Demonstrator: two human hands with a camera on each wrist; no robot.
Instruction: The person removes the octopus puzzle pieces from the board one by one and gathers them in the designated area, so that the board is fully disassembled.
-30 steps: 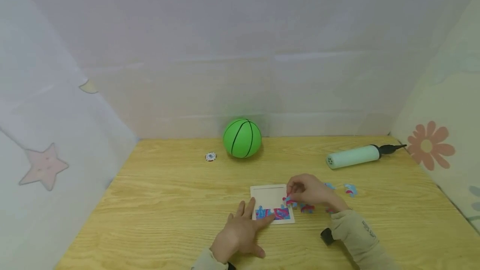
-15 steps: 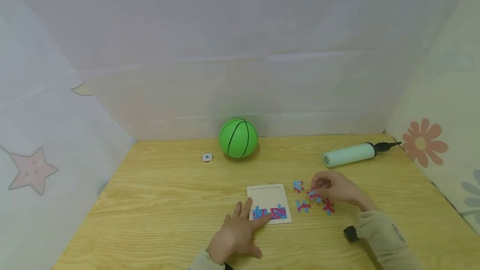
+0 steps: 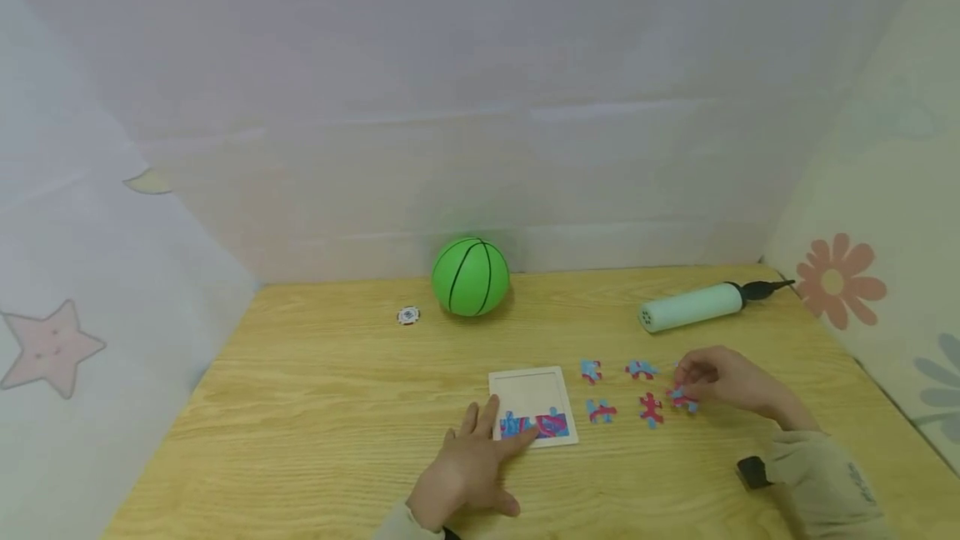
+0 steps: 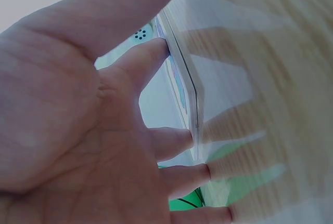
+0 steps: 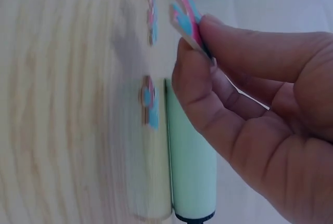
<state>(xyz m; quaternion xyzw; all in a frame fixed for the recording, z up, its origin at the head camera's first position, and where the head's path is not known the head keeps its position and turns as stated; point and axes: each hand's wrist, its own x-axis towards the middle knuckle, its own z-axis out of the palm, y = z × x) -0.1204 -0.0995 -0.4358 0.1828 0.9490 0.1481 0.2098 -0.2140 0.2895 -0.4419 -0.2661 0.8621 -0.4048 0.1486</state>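
Observation:
A small white puzzle tray [image 3: 528, 390] lies on the table, with joined pink and blue jigsaw pieces [image 3: 553, 425] along its near side. My left hand [image 3: 463, 473] rests at its left and near edges, fingers straight and spread. In the left wrist view, the index fingertip [image 4: 158, 47] touches the tray's side. To the right, my right hand [image 3: 731, 382] pinches a jigsaw piece [image 5: 188, 21] between thumb and index finger, held above the table in the right wrist view. Several loose jigsaw pieces [image 3: 651, 410] lie between tray and right hand. One is mostly hidden behind that hand.
A green ball [image 3: 470, 277] stands near the back wall, a poker chip [image 3: 408, 315] to its left. At the back right lies a pale green hand pump [image 3: 690, 307] with a black nozzle. Printed cloth walls enclose the table [image 3: 315, 407] at the back and sides.
My right hand has carried the pinched jigsaw piece rightward, away from the tray and past the loose pieces, uncovering them. My left hand stays on the tray. The head view has shifted slightly.

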